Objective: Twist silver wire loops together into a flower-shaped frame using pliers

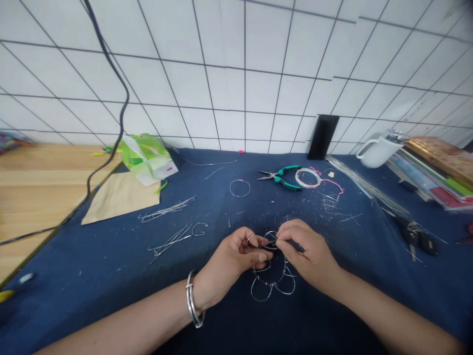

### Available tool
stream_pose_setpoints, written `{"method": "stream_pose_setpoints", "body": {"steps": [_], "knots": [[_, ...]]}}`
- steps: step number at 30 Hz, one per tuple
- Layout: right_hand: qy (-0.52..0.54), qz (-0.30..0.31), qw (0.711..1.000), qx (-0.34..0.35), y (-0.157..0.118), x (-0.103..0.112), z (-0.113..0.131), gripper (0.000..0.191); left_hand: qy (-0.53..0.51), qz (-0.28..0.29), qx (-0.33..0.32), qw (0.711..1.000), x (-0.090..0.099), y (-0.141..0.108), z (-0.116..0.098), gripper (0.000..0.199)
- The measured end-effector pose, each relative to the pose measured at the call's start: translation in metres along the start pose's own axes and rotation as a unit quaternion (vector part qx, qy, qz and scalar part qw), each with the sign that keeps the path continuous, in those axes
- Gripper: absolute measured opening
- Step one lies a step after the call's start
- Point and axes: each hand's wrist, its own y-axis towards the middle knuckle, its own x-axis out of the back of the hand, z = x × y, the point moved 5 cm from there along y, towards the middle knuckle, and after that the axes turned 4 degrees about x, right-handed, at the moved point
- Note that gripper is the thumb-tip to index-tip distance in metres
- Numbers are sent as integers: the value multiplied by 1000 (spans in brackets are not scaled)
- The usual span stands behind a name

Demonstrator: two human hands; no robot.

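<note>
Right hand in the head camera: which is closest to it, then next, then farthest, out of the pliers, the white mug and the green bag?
From the right hand:
1. Teal-handled pliers, straight behind it on the blue cloth.
2. White mug, back right, beside the books.
3. Green bag, far back left.

Both forearms enter from 6 o'clock and converge toward the centre. The left hand [231, 259] and right hand [310, 251] meet with fingertips pinched together, knuckles upward, wrists level.

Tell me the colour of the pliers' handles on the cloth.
Teal green with black, on the pliers lying behind the hands; seen in the head view.
</note>
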Motion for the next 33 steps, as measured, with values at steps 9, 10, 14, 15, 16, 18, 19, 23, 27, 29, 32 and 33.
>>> {"method": "stream_pose_setpoints", "body": {"steps": [9,10,14,15,16,18,19,23,27,29,32,33], "knots": [[-9,-11,1000,-18,1,7,-4,13,35,16,-17,999,-1,-2,-3,29],[-8,-12,1000,-19,1,7,-4,12,35,16,-18,999,-1,-1,-3,29],[-6,-9,1000,-25,1,8,-5,13,36,7,-6,999,0,0,-2,24],[-6,-7,1000,-27,1,8,-5,13,37,6,-2,999,1,0,-2,21],[-6,-6,1000,-27,1,8,-5,14,39,4,1,999,1,0,-2,18],[-5,-5,1000,-28,1,8,-6,13,45,0,10,999,2,-1,-1,14],[-5,-6,1000,-28,1,8,-6,13,48,-1,14,999,2,-2,0,13],[-6,-7,1000,-28,1,8,-7,13,49,-5,21,999,2,-2,0,13],[-6,-6,999,-30,0,7,-8,13,48,-6,23,999,2,-1,-1,13],[-6,-7,1000,-28,0,7,-9,12,47,-5,24,999,2,0,-1,13],[-4,-10,1000,-17,1,7,-8,11,47,-5,23,999,2,0,0,13],[-5,-9,1000,-14,1,7,-8,11,47,-6,24,999,2,0,0,13]]}}
